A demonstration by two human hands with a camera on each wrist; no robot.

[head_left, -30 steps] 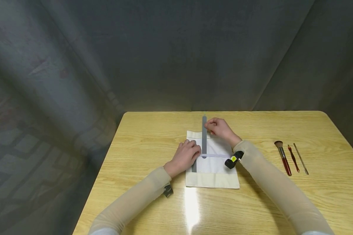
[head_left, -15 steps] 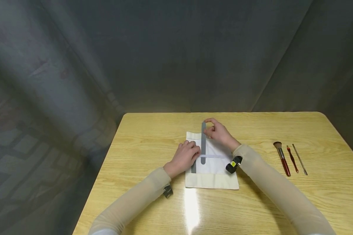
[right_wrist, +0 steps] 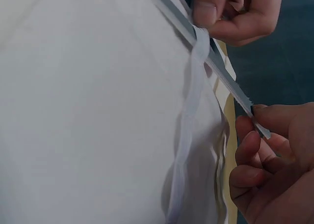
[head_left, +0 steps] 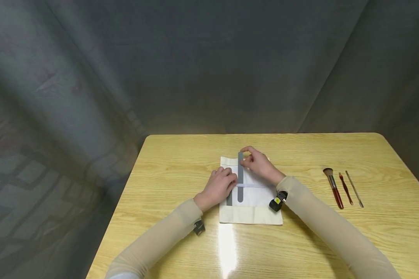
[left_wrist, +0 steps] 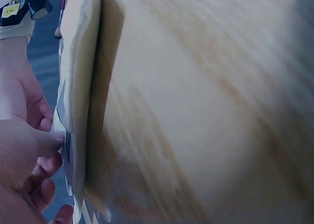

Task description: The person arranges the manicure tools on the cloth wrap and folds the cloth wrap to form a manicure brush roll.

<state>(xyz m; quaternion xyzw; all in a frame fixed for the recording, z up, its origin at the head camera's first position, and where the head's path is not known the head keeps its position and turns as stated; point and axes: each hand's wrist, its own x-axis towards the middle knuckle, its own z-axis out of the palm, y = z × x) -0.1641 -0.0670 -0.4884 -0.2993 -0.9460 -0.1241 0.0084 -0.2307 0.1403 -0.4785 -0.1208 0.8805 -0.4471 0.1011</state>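
Observation:
In the head view, a white cloth brush roll (head_left: 253, 216) lies flat with a thin elastic band (head_left: 251, 185) across its middle. My right hand (head_left: 261, 164) pinches the upper part of a grey nail file (head_left: 240, 172) between thumb and fingers. The file passes under the band, its rounded lower end on the cloth. My left hand (head_left: 218, 185) rests at the roll's left side and, in the right wrist view, pinches the band (right_wrist: 189, 111) beside the file. A second grey strip (head_left: 229, 200) lies partly hidden under the left hand.
To the right on the wooden table (head_left: 174, 162) lie a makeup brush (head_left: 333, 188), a slim red-handled tool (head_left: 345, 188) and a thin metal stick (head_left: 354, 188). A dark curtain (head_left: 227, 77) hangs behind the table's far edge.
My right hand has moved down toward the roll, and the nail file has slid further under the band, its lower end nearer the hem. The left hand has stayed in place.

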